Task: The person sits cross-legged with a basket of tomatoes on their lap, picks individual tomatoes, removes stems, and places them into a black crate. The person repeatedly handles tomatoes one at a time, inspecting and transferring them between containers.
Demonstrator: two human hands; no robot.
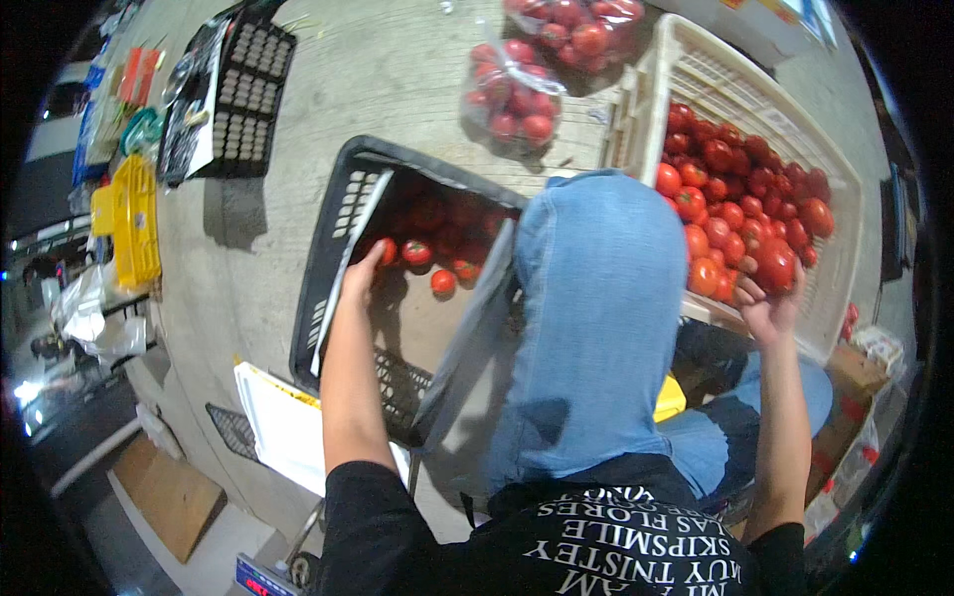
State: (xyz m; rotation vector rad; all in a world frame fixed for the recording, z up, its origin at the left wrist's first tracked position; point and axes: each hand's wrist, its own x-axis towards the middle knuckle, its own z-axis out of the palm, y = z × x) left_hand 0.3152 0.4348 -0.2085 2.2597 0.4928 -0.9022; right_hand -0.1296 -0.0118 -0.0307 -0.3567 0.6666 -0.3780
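My left hand (362, 277) reaches into a black plastic crate (307, 328) on my left, its fingers around a red tomato (387, 252). Part of that hand is hidden behind the tomato and in shade. A few loose tomatoes (443, 282) lie on the crate's cardboard-coloured bottom; more are piled in shadow at its far end. In my right hand (772, 313) is a large red tomato (775, 265), over the near side of a cream plastic crate (842, 216). Many tomatoes (718, 156) fill the lower part of this crate. My denim-covered knee (604, 283) stands between the two crates.
Tied clear bags of tomatoes (514, 97) rest on the concrete floor (358, 82) beyond the crates. Farther left are another black crate (250, 97) and a yellow basket (136, 223). A white lid-like panel (283, 428) and a digital scale display (261, 577) are at lower left.
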